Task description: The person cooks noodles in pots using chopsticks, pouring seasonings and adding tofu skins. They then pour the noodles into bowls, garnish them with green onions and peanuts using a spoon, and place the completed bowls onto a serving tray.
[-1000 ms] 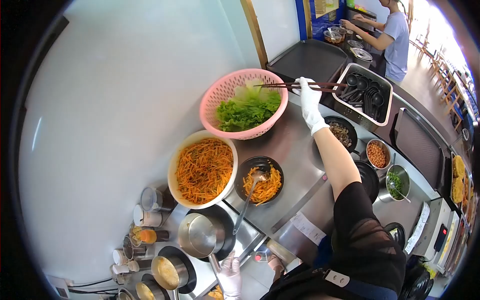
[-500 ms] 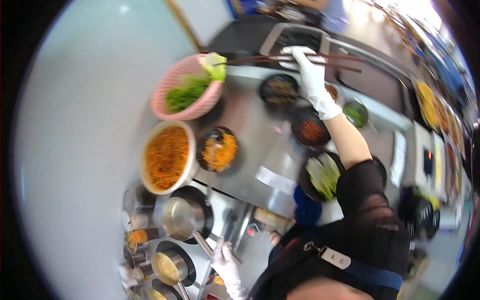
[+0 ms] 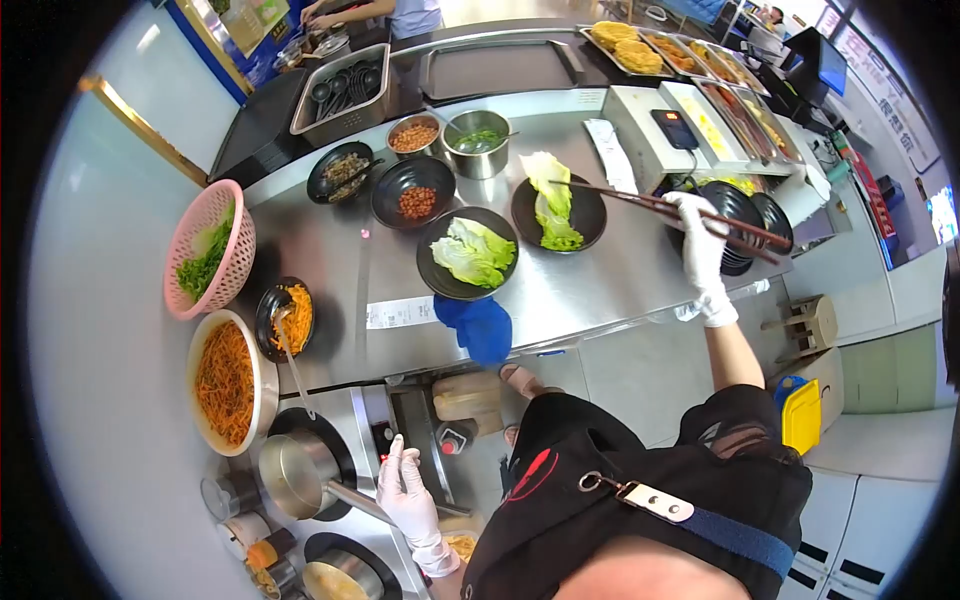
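Note:
In a white glove, my right hand grips long dark chopsticks at the right. Their tips reach lettuce leaves in a black bowl. Left of that bowl, a second black bowl holds more lettuce. My left hand, also gloved, is beside the handle of a steel saucepan, fingers extended and nothing seen in them. The pink basket with greens stands at the far left.
Bowls of brown beans and minced topping, a pot of chopped greens, and a receipt are on the counter. Shredded carrot fills a white bowl at left. Black bowls are stacked at right. Another person's hands show top left.
The view has swung right. My right hand has carried the chopsticks and lettuce from the pink basket to a black bowl. My left hand stays near the saucepan handle.

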Demonstrator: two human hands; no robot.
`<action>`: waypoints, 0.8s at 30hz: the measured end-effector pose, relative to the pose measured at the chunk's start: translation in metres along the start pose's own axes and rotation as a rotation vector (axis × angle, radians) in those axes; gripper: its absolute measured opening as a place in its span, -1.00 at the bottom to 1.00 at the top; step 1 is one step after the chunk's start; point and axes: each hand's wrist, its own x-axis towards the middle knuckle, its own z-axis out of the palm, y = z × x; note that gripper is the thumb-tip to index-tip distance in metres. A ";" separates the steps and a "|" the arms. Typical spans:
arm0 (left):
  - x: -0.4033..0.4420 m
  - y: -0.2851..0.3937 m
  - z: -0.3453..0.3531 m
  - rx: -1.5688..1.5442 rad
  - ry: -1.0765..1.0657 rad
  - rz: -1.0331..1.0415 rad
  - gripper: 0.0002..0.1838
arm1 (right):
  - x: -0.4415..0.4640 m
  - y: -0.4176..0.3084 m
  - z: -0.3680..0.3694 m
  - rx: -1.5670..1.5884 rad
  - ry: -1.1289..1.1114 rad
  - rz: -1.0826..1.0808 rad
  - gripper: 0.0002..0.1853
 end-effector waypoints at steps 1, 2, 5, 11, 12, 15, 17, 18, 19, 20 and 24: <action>-0.006 -0.002 0.002 -0.005 -0.003 0.008 -0.72 | -0.008 0.015 -0.003 -0.053 0.015 -0.041 -0.82; -0.012 -0.003 0.005 -0.018 -0.006 0.018 -0.72 | -0.010 0.042 -0.009 -0.096 -0.019 -0.071 -0.85; -0.026 0.003 0.007 0.016 -0.029 0.022 -0.72 | -0.027 0.082 -0.003 -0.058 -0.040 0.054 -0.85; -0.052 -0.012 0.011 0.065 0.051 0.009 -0.75 | -0.012 0.037 -0.011 -0.088 -0.168 -0.004 -0.85; -0.055 -0.004 0.012 0.027 0.058 -0.041 -0.75 | -0.007 0.025 -0.014 -0.117 -0.182 -0.031 -0.86; -0.066 -0.013 0.019 0.038 0.124 -0.026 -0.74 | 0.000 -0.018 -0.018 -0.162 -0.143 -0.076 -0.84; -0.070 -0.009 0.024 0.051 0.161 -0.091 -0.75 | 0.008 -0.029 -0.015 -0.158 -0.118 -0.121 -0.80; -0.071 -0.007 0.028 0.101 0.176 -0.018 -0.76 | 0.007 -0.041 -0.005 -0.187 -0.089 -0.144 -0.72; -0.072 -0.005 0.032 0.166 0.211 0.041 -0.76 | 0.013 -0.042 0.003 -0.173 -0.206 -0.154 -0.66; -0.076 -0.007 0.036 0.176 0.257 0.074 -0.76 | 0.016 -0.041 0.018 -0.006 -0.285 -0.063 -0.62; -0.102 -0.001 0.041 0.216 0.425 -0.024 -0.75 | -0.009 -0.029 0.125 0.490 -0.719 0.107 -0.58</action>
